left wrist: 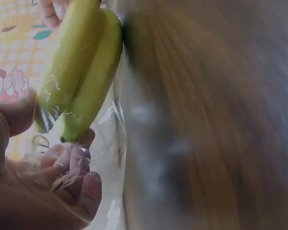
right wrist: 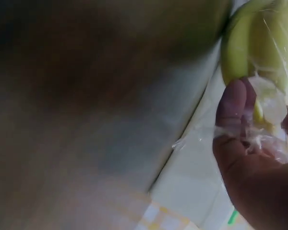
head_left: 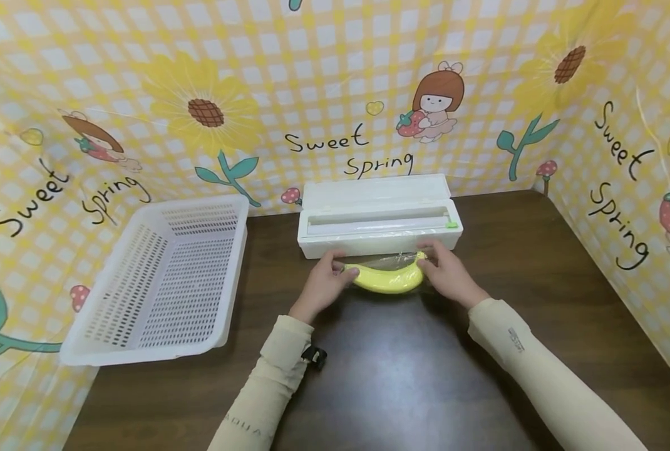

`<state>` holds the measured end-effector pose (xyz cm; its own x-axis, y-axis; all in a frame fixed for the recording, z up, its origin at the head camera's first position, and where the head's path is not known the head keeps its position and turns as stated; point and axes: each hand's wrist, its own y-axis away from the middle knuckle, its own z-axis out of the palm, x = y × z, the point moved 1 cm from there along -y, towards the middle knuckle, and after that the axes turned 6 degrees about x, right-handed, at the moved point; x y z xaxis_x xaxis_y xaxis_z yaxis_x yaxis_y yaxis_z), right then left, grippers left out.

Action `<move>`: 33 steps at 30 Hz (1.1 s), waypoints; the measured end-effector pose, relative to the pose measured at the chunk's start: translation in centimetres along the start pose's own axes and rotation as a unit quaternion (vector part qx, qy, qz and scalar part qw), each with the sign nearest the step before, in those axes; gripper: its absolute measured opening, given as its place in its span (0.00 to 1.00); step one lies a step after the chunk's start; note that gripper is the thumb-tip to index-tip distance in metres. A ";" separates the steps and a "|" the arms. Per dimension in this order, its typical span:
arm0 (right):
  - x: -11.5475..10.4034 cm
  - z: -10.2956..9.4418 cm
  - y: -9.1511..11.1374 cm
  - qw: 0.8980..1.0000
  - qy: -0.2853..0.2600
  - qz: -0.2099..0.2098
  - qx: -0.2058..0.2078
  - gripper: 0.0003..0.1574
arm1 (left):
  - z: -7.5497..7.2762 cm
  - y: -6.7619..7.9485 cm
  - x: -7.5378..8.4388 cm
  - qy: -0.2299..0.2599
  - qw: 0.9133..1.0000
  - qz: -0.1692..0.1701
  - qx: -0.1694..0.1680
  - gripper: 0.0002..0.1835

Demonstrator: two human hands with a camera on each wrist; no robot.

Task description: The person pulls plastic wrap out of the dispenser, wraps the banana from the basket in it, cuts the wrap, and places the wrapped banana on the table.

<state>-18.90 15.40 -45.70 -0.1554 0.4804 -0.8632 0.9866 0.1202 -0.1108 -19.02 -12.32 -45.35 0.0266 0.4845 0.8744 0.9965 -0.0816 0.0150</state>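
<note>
A pair of yellow bananas [head_left: 388,282], wrapped in clear cling film [head_left: 390,260], lies crosswise just in front of a long white box. At its left end my left hand [head_left: 319,285] holds the wrapped tips, thumb against the near side. In the left wrist view, the two bananas [left wrist: 89,72] lie side by side, and loose film crosses the fingers. My right hand [head_left: 450,275] grips the stem end. Bunched film [right wrist: 272,103] shows between its thumb and fingers in the right wrist view; the stems are partly hidden there.
The white cling film box [head_left: 369,248] stands behind the bananas with its lid [head_left: 374,191] raised, a roll [head_left: 380,227] inside and a green piece [head_left: 452,225] at the right. A white perforated basket [head_left: 191,275] sits at left on the dark wooden table [head_left: 391,376]. Patterned cloth walls surround it.
</note>
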 end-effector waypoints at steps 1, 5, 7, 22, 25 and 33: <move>0.0 0.1 -0.3 1.000 -0.003 0.010 0.001 0.21 | 0.1 -0.2 0.0 0.009 1.000 -0.005 0.009 0.28; -0.4 0.3 -1.0 0.998 0.029 0.052 0.010 0.21 | 0.6 -0.7 -0.2 0.016 0.999 -0.026 0.042 0.24; -0.7 0.3 -1.2 0.996 0.057 0.068 0.019 0.22 | 0.8 -0.8 -0.2 -0.008 0.998 -0.030 0.060 0.22; -2.0 1.0 -1.9 0.976 0.204 0.046 0.061 0.15 | 1.8 -1.9 0.9 -0.293 0.936 0.046 0.190 0.20; -2.2 0.7 -1.7 0.974 0.214 0.025 0.072 0.16 | 2.2 -1.7 1.4 -0.299 0.929 0.093 0.200 0.14; -3.3 0.2 0.3 0.939 0.261 -0.172 0.145 0.18 | 2.8 0.2 3.2 -0.323 0.895 0.264 0.161 0.06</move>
<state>-18.13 13.67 -42.97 -0.3970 0.8258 -0.4005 0.8337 0.1420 -0.5336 -18.50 -8.33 -43.90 0.4364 0.8629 0.2549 0.7997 -0.2420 -0.5495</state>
